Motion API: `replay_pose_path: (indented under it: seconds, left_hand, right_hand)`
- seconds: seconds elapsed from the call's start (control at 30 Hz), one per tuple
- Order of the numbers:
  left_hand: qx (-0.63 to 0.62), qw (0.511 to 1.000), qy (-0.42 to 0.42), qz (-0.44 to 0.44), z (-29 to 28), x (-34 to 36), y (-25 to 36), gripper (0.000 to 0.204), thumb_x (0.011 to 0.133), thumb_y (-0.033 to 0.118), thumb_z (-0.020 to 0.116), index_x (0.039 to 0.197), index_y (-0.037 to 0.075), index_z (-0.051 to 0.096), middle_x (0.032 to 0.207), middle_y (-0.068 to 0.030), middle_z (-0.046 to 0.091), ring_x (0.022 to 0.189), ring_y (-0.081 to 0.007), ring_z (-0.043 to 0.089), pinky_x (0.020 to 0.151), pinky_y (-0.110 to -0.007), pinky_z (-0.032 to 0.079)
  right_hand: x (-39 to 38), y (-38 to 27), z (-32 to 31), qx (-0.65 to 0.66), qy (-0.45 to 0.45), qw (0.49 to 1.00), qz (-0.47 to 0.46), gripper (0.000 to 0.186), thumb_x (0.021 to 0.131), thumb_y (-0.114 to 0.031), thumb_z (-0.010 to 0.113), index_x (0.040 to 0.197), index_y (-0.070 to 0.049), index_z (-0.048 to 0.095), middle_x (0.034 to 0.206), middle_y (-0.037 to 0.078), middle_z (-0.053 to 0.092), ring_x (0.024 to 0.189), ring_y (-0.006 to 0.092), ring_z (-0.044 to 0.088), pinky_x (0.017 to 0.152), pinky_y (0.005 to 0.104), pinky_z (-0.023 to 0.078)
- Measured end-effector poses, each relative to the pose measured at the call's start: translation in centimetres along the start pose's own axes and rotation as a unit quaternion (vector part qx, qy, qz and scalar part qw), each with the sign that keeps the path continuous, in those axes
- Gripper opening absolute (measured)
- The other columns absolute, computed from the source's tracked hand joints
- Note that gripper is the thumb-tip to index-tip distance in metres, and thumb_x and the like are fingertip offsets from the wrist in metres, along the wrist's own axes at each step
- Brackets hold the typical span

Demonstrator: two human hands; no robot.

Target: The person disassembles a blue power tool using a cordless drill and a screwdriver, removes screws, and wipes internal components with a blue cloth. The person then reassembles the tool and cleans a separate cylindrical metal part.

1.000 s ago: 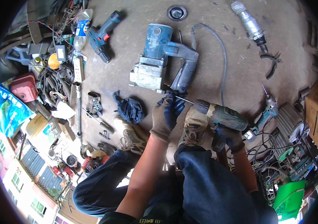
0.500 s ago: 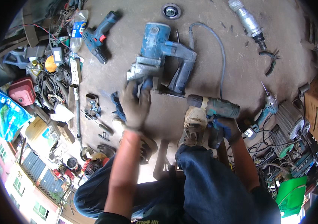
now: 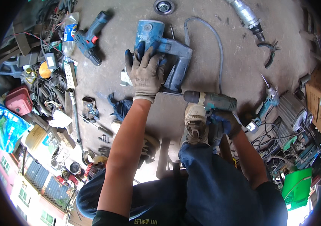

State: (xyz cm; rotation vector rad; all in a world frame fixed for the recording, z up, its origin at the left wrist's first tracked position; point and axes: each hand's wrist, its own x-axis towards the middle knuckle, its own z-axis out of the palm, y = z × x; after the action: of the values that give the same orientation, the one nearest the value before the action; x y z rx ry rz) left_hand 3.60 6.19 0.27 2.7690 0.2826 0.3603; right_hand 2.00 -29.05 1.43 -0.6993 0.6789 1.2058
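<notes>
A blue corded power tool [image 3: 150, 32] with a looped rear handle [image 3: 179, 73] lies on the ground ahead of me. My left hand [image 3: 145, 73], in a grey glove with blue fingertips, rests on its metal front part and lower housing, fingers spread. Part of the tool is hidden under that palm. My gloved right hand [image 3: 224, 122] is closed around the grip of a dark teal cordless drill [image 3: 221, 101], held sideways above my shoe [image 3: 195, 120]. The drill's long bit [image 3: 172, 93] points left and reaches the lower end of the handle; its exact contact is unclear.
Another cordless drill [image 3: 89, 39] lies at the upper left, near a plastic bottle [image 3: 69, 35]. Pliers [image 3: 270, 52] and a silver tool [image 3: 245, 15] are at the upper right. A round gear-like part [image 3: 164, 6] sits beyond. Cluttered parts line both sides, with a cardboard box [image 3: 319, 101] at right.
My left hand has moved forward from the tool's near end onto its body, fingers now spread. The right hand keeps the drill in about the same place. The view has shifted slightly.
</notes>
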Motion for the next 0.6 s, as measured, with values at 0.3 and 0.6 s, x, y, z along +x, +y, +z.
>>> replay_pose_path:
  seconds: [0.3,0.6]
  left_hand:
    - [0.009,1.0,0.012,0.006,0.1,-0.2,-0.1,0.032,0.072,0.018,0.076,0.104,0.017,0.073,0.132,-0.0011,0.064,0.129,-0.038,0.055,0.12,-0.063,0.024]
    - [0.005,1.0,0.016,-0.003,0.0,-0.3,0.1,0.029,0.073,0.021,0.078,0.102,0.017,0.074,0.132,0.0005,0.065,0.127,-0.0364,0.057,0.119,-0.062,0.025]
  right_hand:
    - [0.4,0.8,-0.2,0.041,-0.013,0.999,0.01,0.035,0.084,-0.006,0.067,0.118,0.004,0.063,0.101,0.017,0.069,0.09,0.0277,0.066,0.086,0.0395,0.055]
    - [0.3,1.3,0.2,0.061,0.011,0.998,0.032,0.038,0.084,-0.009,0.069,0.119,0.003,0.062,0.102,0.016,0.068,0.088,0.0283,0.065,0.087,0.0403,0.055]
